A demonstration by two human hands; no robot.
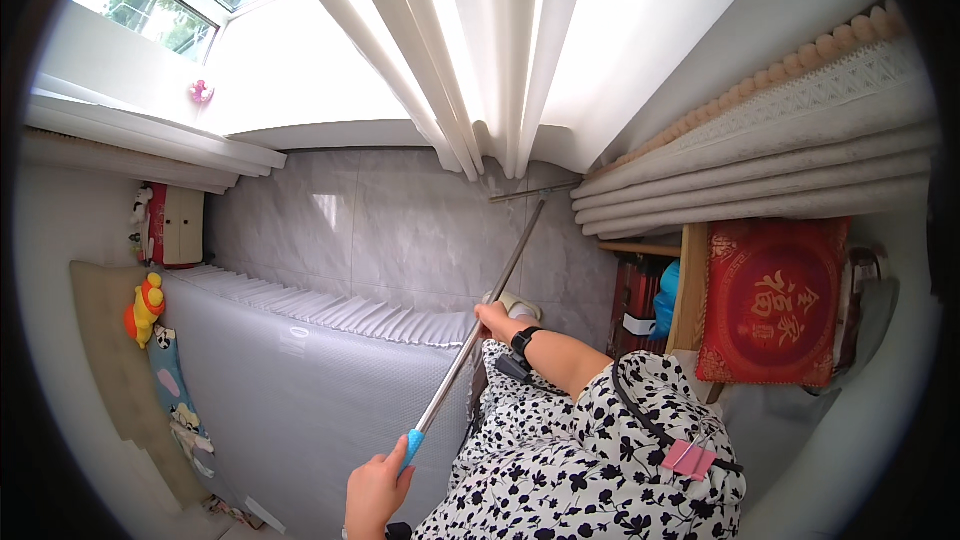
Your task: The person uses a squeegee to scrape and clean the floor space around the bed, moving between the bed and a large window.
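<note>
A long pole with a metal shaft (450, 382) runs diagonally across my view. My left hand (379, 491), low in the picture, is wrapped around its blue grip (411, 450). Farther along, my right hand (495, 320), with a black watch on the wrist, closes on the bare metal. At the far end, a narrow flat floor-cleaning head (517, 196) lies on the grey tile floor (412, 225). Its right end reaches the gathered curtain, and its exact kind is hard to tell. A slippered foot (523, 309) shows just past my right hand.
White sheer curtains (510, 52) hang to the floor ahead, with thicker curtains (750, 157) at right. A bed with a grey cover (315, 390) fills the left. Right of me are a wooden chair (686, 300) with a red cushion (772, 307) and a blue bag (666, 300).
</note>
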